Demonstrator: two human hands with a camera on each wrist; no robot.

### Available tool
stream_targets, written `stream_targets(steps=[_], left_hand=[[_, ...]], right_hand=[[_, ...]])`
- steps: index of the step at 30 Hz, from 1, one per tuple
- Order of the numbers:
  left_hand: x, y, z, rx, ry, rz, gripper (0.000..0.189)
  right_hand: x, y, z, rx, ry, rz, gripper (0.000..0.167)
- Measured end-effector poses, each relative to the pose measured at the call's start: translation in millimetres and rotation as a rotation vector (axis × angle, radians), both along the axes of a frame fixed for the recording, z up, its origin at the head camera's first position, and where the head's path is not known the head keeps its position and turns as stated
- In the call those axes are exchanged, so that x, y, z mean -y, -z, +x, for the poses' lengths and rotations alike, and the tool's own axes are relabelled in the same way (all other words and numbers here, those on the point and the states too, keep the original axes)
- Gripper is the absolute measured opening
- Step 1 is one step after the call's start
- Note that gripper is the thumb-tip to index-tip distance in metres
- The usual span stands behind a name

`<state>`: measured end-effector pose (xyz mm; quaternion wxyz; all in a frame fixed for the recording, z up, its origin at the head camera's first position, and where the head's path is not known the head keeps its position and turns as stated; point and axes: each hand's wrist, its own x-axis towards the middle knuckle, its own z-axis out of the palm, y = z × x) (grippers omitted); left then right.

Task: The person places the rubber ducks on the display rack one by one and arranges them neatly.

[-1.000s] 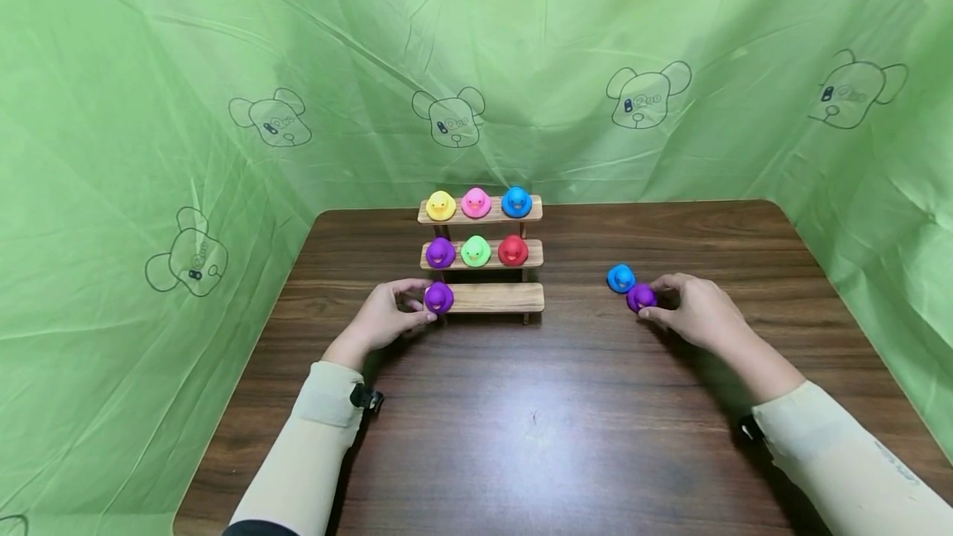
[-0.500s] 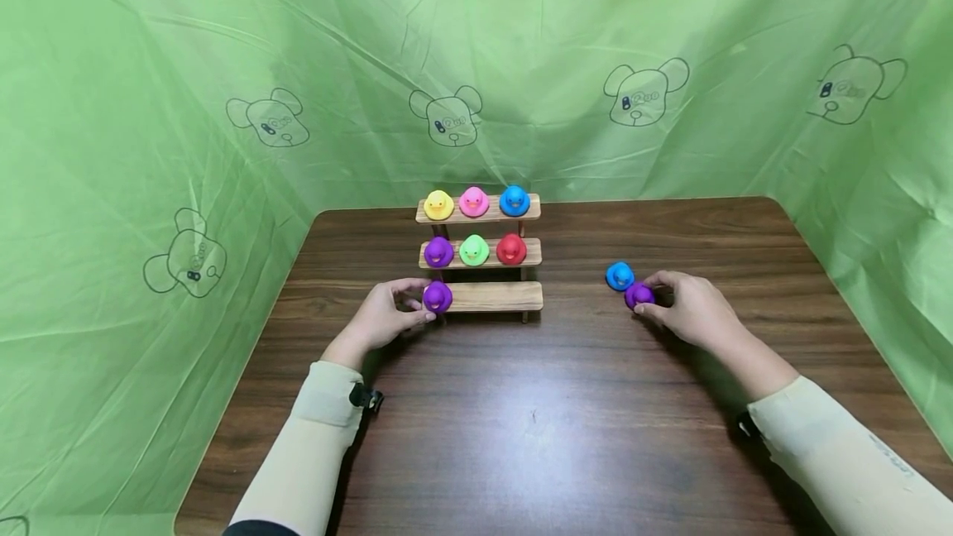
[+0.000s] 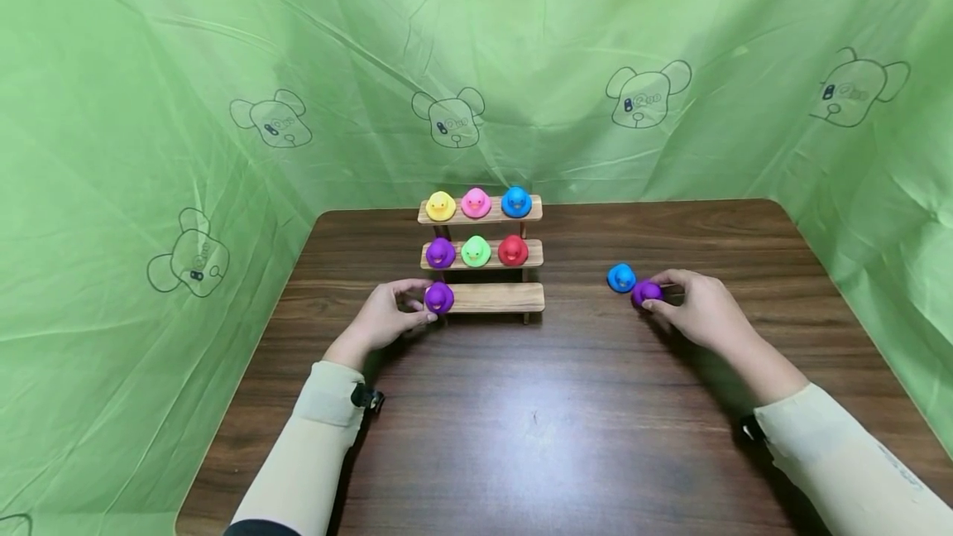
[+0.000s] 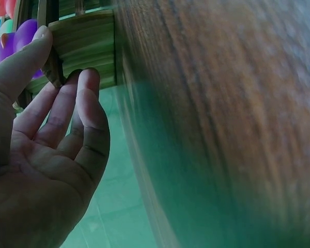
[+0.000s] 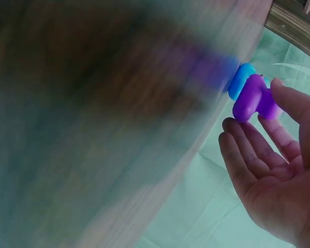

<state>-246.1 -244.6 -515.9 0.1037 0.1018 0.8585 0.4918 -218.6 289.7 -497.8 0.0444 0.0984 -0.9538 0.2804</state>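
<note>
In the head view, my left hand (image 3: 385,314) grips the left end of the lowest step of a three-step wooden display stand (image 3: 499,298). Its thumb lies at the front edge beside a purple rubber duck (image 3: 438,298) standing on that step; the left wrist view shows the fingertips against the board's end (image 4: 88,46). Away to the right, my right hand (image 3: 700,308) pinches another purple rubber duck (image 3: 646,293) between thumb and fingers, at the tabletop. A blue rubber duck (image 3: 621,278) sits just left of it.
The top step carries yellow (image 3: 441,206), pink (image 3: 476,203) and blue (image 3: 516,202) ducks. On the middle step are purple (image 3: 440,253), green (image 3: 476,251) and red (image 3: 513,251) ones. Green cloth (image 3: 551,131) hangs behind the brown table (image 3: 484,437).
My right hand has shifted the purple duck slightly right, away from the blue one, and turned it; its thumb now covers more of the front. The left hand stays in place.
</note>
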Motion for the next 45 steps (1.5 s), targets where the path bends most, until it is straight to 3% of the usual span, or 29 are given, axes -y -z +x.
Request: stream_targets(steps=[14, 21, 29, 45], left_hand=[[-1.2, -1.0, 0.8, -0.004, -0.005, -0.006, 0.058], [-1.4, -1.0, 2.3, 0.005, -0.012, -0.003, 0.057], [-2.1, -2.4, 1.8, 0.009, -0.006, 0.007, 0.058], [-1.7, -2.9, 2.1, -0.018, 0.006, 0.005, 0.058]], right_hand=[[17, -9.9, 6.3, -0.048, -0.023, -0.112, 0.033], [42, -15.6, 7.7, -0.068, -0.099, -0.204, 0.033], [74, -22.6, 5.3, -0.174, -0.184, -0.235, 0.036], [146, -28.7, 4.6, -0.147, -0.299, -0.271, 0.036]])
